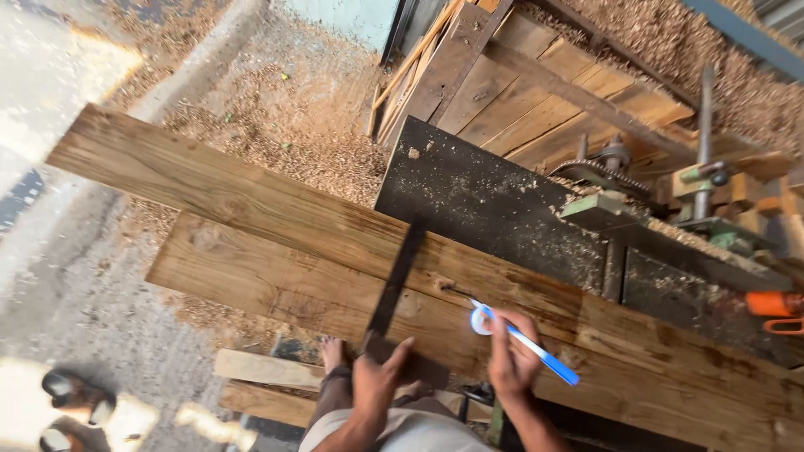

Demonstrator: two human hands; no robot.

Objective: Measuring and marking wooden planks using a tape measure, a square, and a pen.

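While left hand (381,377) presses dark try square (394,289) flat across near plank (276,280), right hand (511,356) grips blue-and-white pen (536,351), tip touching plank just beside square's blade. Second plank (209,180) lies alongside, touching first. Both planks rest across dark machine bench (477,197) dusted with sawdust. Wood shavings (293,117) cover floor beyond.

no pkgs, no signs, no screens, labels prob none
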